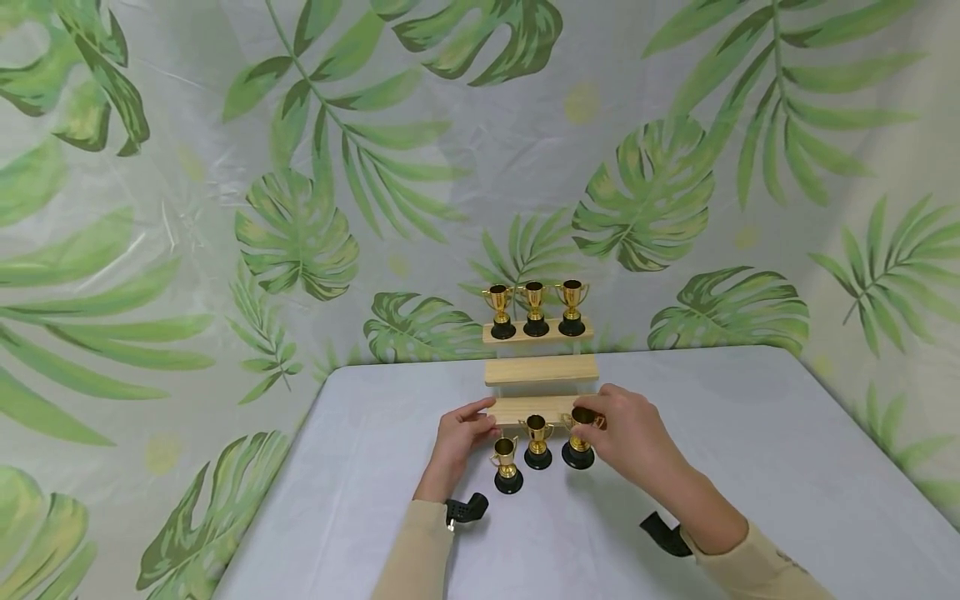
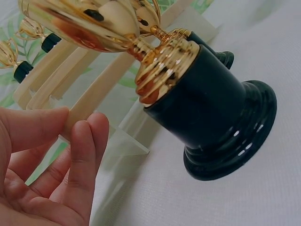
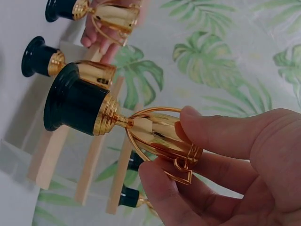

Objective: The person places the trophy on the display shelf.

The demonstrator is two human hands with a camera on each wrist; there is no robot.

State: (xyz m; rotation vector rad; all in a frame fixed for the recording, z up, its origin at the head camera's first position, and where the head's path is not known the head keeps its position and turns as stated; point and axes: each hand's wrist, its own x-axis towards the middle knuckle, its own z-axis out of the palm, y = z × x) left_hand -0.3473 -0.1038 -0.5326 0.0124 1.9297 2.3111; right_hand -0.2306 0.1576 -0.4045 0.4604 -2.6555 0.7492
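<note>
My right hand (image 1: 628, 433) pinches a small gold trophy cup (image 3: 157, 132) by its cup and handles, at the right of the front row. With thumb and fingers, my left hand (image 1: 456, 437) grips the left end of the lowest wooden step of a small tiered stand (image 1: 528, 409). Two more trophies stand on the table in front of that step: a middle trophy (image 1: 537, 442) and a left trophy (image 1: 507, 467) beside the left hand. Each has a black round base. Whether the held trophy's base touches the table I cannot tell.
Three similar trophies (image 1: 535, 308) stand in a row on the stand's top step. The middle step (image 1: 542, 369) is bare wood. A white cloth covers the table (image 1: 360, 467), and a leaf-patterned sheet (image 1: 420, 167) hangs behind it.
</note>
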